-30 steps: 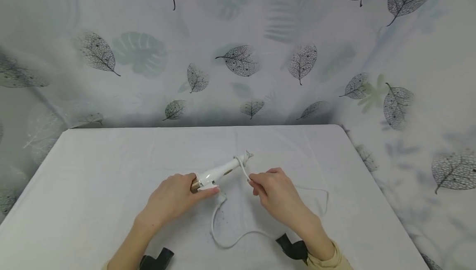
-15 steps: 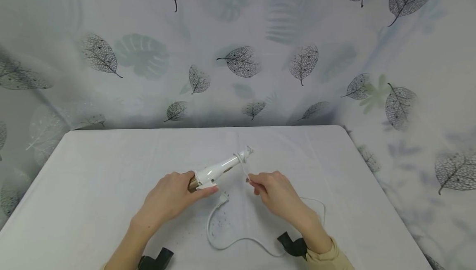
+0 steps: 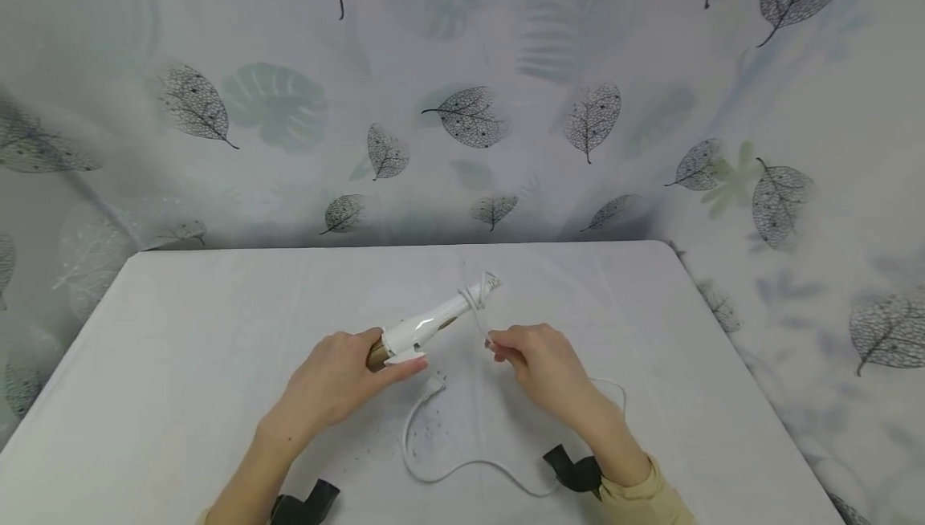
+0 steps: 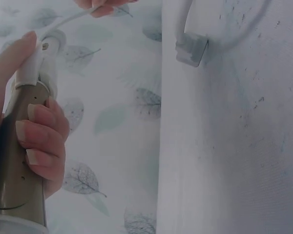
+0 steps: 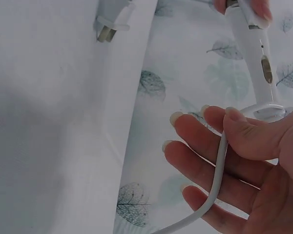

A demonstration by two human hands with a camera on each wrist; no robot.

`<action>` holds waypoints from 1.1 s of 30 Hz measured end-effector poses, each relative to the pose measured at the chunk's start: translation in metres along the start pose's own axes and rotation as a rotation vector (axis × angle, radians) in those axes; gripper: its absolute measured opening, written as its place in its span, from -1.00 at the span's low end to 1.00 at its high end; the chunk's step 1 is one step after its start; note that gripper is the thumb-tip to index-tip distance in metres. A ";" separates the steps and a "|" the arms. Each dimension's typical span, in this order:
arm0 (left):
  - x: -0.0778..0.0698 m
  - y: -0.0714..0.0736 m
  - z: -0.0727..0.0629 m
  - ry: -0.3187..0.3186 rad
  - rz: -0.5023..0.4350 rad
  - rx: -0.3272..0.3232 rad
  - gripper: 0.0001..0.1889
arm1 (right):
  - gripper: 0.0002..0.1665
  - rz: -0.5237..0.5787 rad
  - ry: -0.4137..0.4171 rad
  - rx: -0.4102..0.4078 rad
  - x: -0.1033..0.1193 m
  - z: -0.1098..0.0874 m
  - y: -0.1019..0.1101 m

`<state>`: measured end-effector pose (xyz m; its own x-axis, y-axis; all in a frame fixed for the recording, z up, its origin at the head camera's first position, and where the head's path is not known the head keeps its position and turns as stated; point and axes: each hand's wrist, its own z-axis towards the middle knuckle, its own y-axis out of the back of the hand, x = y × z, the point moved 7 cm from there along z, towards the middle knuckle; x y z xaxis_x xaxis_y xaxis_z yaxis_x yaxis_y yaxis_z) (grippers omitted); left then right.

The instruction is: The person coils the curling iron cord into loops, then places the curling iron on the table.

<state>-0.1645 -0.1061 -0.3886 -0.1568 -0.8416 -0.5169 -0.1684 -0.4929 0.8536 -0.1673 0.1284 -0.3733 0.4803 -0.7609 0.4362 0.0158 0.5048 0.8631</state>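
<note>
My left hand [image 3: 336, 376] grips a white-and-gold curling iron [image 3: 426, 324] around its gold barrel [image 4: 19, 146], with the thumb along the white clamp lever. The iron is tilted, its white handle [image 5: 251, 53] pointing away to the upper right. A white power cord [image 5: 217, 175] loops around the far end of the handle. From there it runs to my right hand [image 3: 545, 364], which pinches it between thumb and index finger; the other fingers lie loosely behind the cord in the right wrist view. The cord's plug [image 3: 436, 384] lies below the iron.
A white-covered table [image 3: 217, 308] lies under both hands, with small dark specks [image 3: 426, 433] near the plug. Slack cord [image 3: 462, 469] curves across the table toward the right wrist. Black wrist mounts [image 3: 574, 473] sit on both forearms. A leaf-patterned curtain [image 3: 462, 67] hangs behind.
The handle end of the iron has risen slightly. My right hand keeps its pinch on the cord and has shifted a little to the right. The slack cord by the plug has slid slightly left.
</note>
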 end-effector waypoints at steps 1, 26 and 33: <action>-0.001 0.000 0.000 -0.007 -0.004 0.000 -0.32 | -0.80 -0.005 0.009 -0.011 0.000 0.001 0.002; -0.019 -0.011 -0.008 -0.217 -0.114 0.105 -0.41 | -0.75 -0.023 -0.101 -0.012 -0.017 0.003 0.012; -0.026 -0.017 -0.012 -0.289 -0.150 0.163 -0.47 | -0.69 0.022 -0.060 -0.071 -0.021 0.000 0.017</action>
<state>-0.1457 -0.0781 -0.3887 -0.3833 -0.6536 -0.6526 -0.3601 -0.5449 0.7572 -0.1769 0.1532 -0.3683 0.4281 -0.7714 0.4709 0.0692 0.5475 0.8340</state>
